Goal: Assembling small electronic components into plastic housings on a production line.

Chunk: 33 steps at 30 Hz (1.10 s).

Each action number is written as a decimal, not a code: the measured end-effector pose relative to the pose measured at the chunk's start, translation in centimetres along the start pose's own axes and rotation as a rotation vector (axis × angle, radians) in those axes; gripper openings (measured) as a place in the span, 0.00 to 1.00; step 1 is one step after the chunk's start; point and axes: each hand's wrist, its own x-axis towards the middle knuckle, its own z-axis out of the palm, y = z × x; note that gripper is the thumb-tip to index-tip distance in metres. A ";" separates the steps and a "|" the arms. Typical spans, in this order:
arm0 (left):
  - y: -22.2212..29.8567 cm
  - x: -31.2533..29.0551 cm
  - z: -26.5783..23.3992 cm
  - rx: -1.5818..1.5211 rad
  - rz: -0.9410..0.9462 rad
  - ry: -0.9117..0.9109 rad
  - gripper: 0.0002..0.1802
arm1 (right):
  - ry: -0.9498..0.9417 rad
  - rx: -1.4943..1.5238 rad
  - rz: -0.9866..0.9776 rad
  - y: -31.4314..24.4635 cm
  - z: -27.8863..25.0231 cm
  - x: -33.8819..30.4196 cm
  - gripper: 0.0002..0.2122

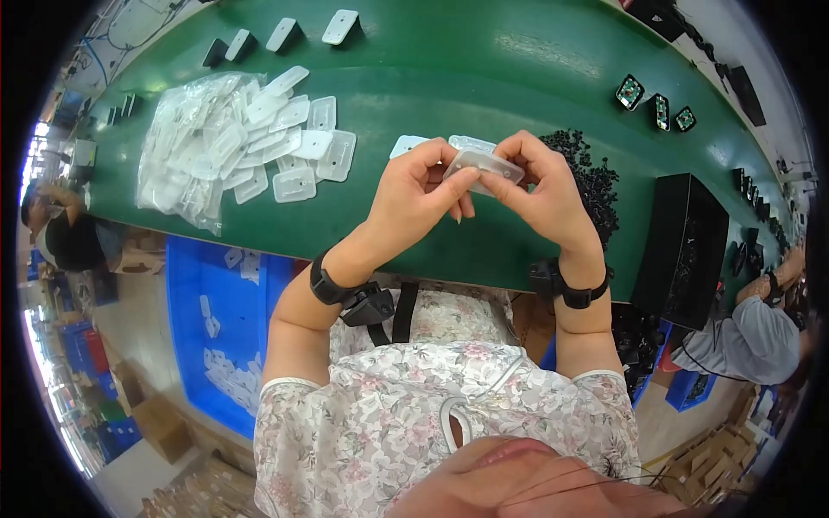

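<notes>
A translucent white plastic cover (488, 162), a rounded rectangle, is held above the green table between my two hands. My left hand (413, 194) pinches its left end, thumb on the near side and fingers curled behind. At the right end, my right hand (551, 194) grips the same cover with thumb and fingers. Just beyond my hands lie more white covers (406, 145), partly hidden. A heap of small black parts (594, 186) is spread right beside my right hand. To the left, loose covers (294, 184) spill from a clear plastic bag (168, 164).
Several white-topped black pieces (342, 28) stand along the table's far left. Black housings with circuit boards (661, 112) sit at the far right. A long black box (678, 250) stands right of me, a blue bin (186, 324) lower left. People (751, 332) work at both sides.
</notes>
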 end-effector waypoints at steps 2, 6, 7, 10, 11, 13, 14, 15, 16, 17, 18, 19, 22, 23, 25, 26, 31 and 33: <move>0.1 -0.9 -0.1 0.001 0.042 0.001 0.06 | -0.015 -0.067 -0.049 -0.2 0.7 -0.2 0.08; 0.9 -2.7 -0.2 -0.094 0.021 0.033 0.11 | 0.005 0.043 -0.094 0.0 1.7 -0.4 0.09; 0.9 -3.0 -0.6 -0.097 0.025 0.051 0.11 | -0.036 0.192 -0.028 -0.1 2.1 -0.3 0.10; 0.3 -3.6 -2.2 -0.115 0.015 0.088 0.15 | -0.093 0.371 0.042 -0.3 2.9 0.0 0.12; 0.4 -3.9 -2.8 -0.118 0.022 0.121 0.15 | -0.089 0.402 0.044 -0.2 3.1 0.2 0.14; 0.6 -5.1 -4.4 -0.115 0.066 0.200 0.16 | -0.016 0.276 -0.079 0.4 2.5 0.7 0.20; 0.8 -5.9 -5.7 -0.081 0.040 0.286 0.15 | 0.063 0.228 -0.131 0.6 2.0 0.8 0.22; 1.3 -6.8 -6.9 -0.039 0.078 0.374 0.14 | 0.150 0.156 -0.132 0.9 1.1 0.8 0.22; 1.3 -8.2 -8.7 -0.014 0.115 0.457 0.13 | 0.232 0.103 -0.121 1.3 0.3 0.6 0.20; 1.4 -10.0 -10.7 0.012 0.149 0.539 0.12 | 0.321 0.097 -0.108 1.6 -0.4 0.5 0.17; 1.3 -11.3 -13.1 0.044 0.166 0.626 0.11 | 0.440 -0.048 -0.079 1.1 -1.4 0.1 0.13; 0.6 -13.9 -15.5 0.086 0.189 0.746 0.11 | 0.479 -0.144 -0.105 2.3 -2.8 0.3 0.12; -2.0 -21.0 -21.7 0.116 0.206 1.122 0.10 | 0.651 -0.491 -0.059 6.1 -8.7 0.1 0.14; -3.4 -23.3 -23.3 0.123 0.205 1.163 0.10 | 0.646 -0.586 0.052 6.3 -10.3 -0.1 0.15; -7.0 -27.2 -25.8 0.166 0.080 1.381 0.10 | 0.645 -0.701 0.173 6.8 -12.1 -0.5 0.14; -9.0 -28.1 -26.7 0.160 0.014 1.404 0.10 | 0.607 -0.840 0.284 7.7 -14.1 -0.9 0.16; -17.0 -29.9 -31.1 0.102 -0.287 1.498 0.07 | 0.499 -1.177 0.561 12.1 -18.8 -2.5 0.24; -18.8 -30.1 -32.2 0.070 -0.399 1.515 0.07 | 0.440 -1.230 0.587 12.7 -19.6 -2.1 0.24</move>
